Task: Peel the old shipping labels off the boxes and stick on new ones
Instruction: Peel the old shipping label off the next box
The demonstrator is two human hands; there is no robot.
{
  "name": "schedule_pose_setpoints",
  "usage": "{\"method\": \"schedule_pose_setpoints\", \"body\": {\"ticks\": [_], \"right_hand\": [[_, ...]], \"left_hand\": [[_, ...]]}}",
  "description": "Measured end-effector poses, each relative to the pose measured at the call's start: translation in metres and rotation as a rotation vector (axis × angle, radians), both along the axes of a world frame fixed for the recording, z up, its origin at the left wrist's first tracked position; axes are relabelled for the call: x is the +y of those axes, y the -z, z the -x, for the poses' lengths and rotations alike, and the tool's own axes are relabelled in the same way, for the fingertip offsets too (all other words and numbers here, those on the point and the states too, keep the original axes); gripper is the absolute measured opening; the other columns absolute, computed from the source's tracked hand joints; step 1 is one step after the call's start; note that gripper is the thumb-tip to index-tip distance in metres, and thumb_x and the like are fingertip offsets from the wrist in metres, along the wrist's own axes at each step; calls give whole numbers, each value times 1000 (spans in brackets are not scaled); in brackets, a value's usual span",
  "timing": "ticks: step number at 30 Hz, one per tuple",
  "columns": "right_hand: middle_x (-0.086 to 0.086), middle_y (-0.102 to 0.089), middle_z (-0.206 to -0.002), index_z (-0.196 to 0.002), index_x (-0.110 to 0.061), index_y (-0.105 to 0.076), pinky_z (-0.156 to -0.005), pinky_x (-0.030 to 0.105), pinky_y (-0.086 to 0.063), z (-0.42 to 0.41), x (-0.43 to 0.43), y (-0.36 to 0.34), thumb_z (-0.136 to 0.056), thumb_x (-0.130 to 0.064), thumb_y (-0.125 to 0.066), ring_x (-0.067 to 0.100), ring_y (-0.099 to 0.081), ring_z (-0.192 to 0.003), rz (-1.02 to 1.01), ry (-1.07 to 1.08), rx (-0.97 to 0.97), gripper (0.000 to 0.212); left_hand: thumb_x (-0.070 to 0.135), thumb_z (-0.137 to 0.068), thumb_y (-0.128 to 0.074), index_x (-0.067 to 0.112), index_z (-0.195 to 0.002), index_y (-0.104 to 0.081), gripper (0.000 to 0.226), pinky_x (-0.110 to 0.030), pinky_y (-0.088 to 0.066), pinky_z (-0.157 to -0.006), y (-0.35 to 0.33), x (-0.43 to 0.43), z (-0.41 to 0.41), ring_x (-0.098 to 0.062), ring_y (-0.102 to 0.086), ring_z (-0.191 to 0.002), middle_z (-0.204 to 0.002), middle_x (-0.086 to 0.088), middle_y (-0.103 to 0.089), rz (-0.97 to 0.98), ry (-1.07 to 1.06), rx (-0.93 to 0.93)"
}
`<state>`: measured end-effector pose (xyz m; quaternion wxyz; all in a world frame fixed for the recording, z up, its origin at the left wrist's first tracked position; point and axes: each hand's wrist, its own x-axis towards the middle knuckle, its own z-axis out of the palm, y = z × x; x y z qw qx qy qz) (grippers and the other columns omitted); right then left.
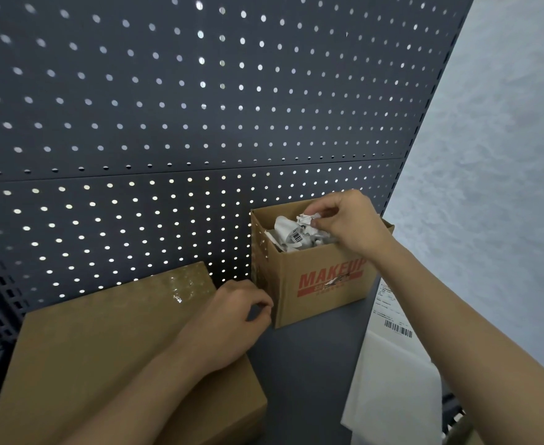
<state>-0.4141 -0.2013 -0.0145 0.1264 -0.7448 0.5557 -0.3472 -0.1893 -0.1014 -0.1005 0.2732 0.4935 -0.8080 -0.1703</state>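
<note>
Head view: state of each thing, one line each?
MAKEUP box: open, upright, holds crumpled labels.
Paper wad: pinched by right hand above that box.
Flat box: closed, taped; left hand rests on it, loosely curled.
Label sheet: lying flat right of MAKEUP box.

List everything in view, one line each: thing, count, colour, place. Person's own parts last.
Pegboard: one, dark grey, across the back.
Wall: one, pale grey, right.
Shelf: one, dark grey, under the boxes.
Flat box: one, brown, taped top, lower left.
Open box: one, brown with red MAKEUP print, right of centre.
Scraps: several, white, one barcoded, inside the open box.
Wad: one, white, over the open box.
Sheets: a few, white, top one barcoded, right of the open box.
Left grip: one, bare, on the flat box's far right corner, fingers curled.
Right grip: one, bare, pinching the wad.
</note>
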Motion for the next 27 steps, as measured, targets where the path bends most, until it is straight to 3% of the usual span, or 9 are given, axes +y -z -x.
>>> {"method": "schedule_pose_setpoints", "body": {"ticks": [3, 7, 11, 13, 16, 20, 24, 27], "right_hand": [[-9, -74, -96, -99, -18, -79, -79, 5, -47, 0, 4, 0, -89, -10, -71, -4, -64, -85, 59, -22, -17, 15], [-6, -74, -88, -102, -16, -78, -69, 1, -40, -1, 7, 0, -94, -13, -65, -10, -58, -70, 113, -29, 50, 16], [3, -70, -78, -100, -13, -74, -61, 16, -38, -1, 6, 5, -101, -21, -55, 13, -59, -68, 132, -43, 170, 20], [-1, -64, -72, -92, -17, -69, -62, 25, -34, 0, 6, 6, -102, -24, -52, 9, -54, -66, 132, -27, 192, 21], [-5, -65, -73, -90, -20, -66, -65, 26, -40, 2, 4, 7, -99, -23, -56, 6, -58, -67, 109, -5, 182, 14], [-6, -72, -87, -92, -15, -75, -82, 29, -57, 5, 3, 6, -90, -10, -70, 9, -68, -85, 39, -30, 39, 7], [-10, -71, -83, -86, -19, -76, -80, 21, -52, 3, 6, 4, -86, -11, -74, 4, -67, -81, 94, -7, 9, 8], [-10, -64, -84, -73, -21, -70, -76, 22, -48, -1, 6, 2, -80, -9, -80, 9, -62, -77, 131, -19, 19, 17]], "left_hand": [[31, -95, -54, 31, -103, -71, 19, -24, -48, -86, -1, 1, 0, 2, -53, -100, -103, 21, -58, -1, 0, -5], [31, -96, -53, 31, -105, -71, 20, -23, -47, -87, -2, 2, 0, 3, -51, -101, -105, 21, -58, -1, 7, -9], [31, -96, -53, 32, -106, -71, 20, -19, -46, -88, -1, 1, -1, 3, -51, -102, -106, 23, -57, -10, 8, -4], [32, -97, -53, 32, -106, -71, 20, -21, -47, -87, -1, 1, -1, 3, -51, -102, -106, 23, -57, -10, 10, -8], [32, -97, -53, 32, -106, -70, 20, -19, -46, -85, -2, 2, 0, 4, -50, -101, -106, 22, -57, -12, 9, -8], [31, -97, -53, 32, -104, -70, 19, -13, -43, -83, -2, 3, 0, 5, -50, -100, -104, 22, -57, 5, 21, -11], [30, -96, -53, 31, -103, -71, 19, -14, -43, -82, -2, 2, 0, 4, -51, -99, -103, 21, -58, 8, 23, -2], [29, -96, -53, 30, -103, -71, 19, -15, -43, -83, -2, 2, 0, 3, -52, -99, -103, 19, -59, 12, 22, -4]]}}
